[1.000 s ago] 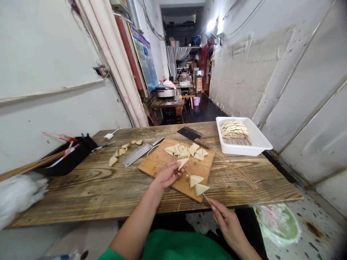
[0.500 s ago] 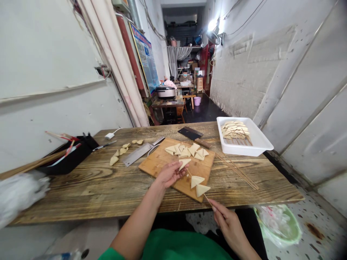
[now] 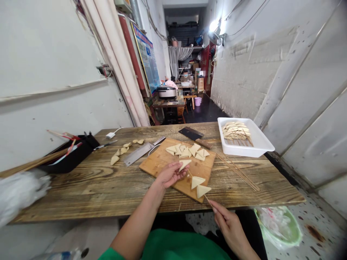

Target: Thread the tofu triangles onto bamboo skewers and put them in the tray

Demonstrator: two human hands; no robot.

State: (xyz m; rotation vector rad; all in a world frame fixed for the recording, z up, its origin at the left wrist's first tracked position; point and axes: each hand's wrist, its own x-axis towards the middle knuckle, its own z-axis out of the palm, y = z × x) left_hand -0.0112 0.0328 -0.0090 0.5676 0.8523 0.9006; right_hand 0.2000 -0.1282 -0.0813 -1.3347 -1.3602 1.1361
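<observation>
My left hand (image 3: 169, 174) pinches a pale triangular tofu piece (image 3: 184, 164) over the wooden cutting board (image 3: 158, 162). My right hand (image 3: 230, 227), below the table's front edge, grips the lower end of a thin bamboo skewer (image 3: 206, 198). Two triangular pieces (image 3: 199, 186) are threaded on that skewer, and its tip reaches up toward the piece in my left hand. A loose pile of triangular pieces (image 3: 187, 150) lies at the far side of the board.
A white tray (image 3: 260, 144) with finished skewers stands at the right. Loose skewers (image 3: 237, 171) lie beside the board. Two cleavers (image 3: 137, 154) (image 3: 195, 135), scraps (image 3: 119, 153) and a black container (image 3: 70, 159) are on the wooden table. A green bin (image 3: 282, 225) is on the floor.
Almost nothing has moved; both hands keep their hold, and the view has shifted slightly.
</observation>
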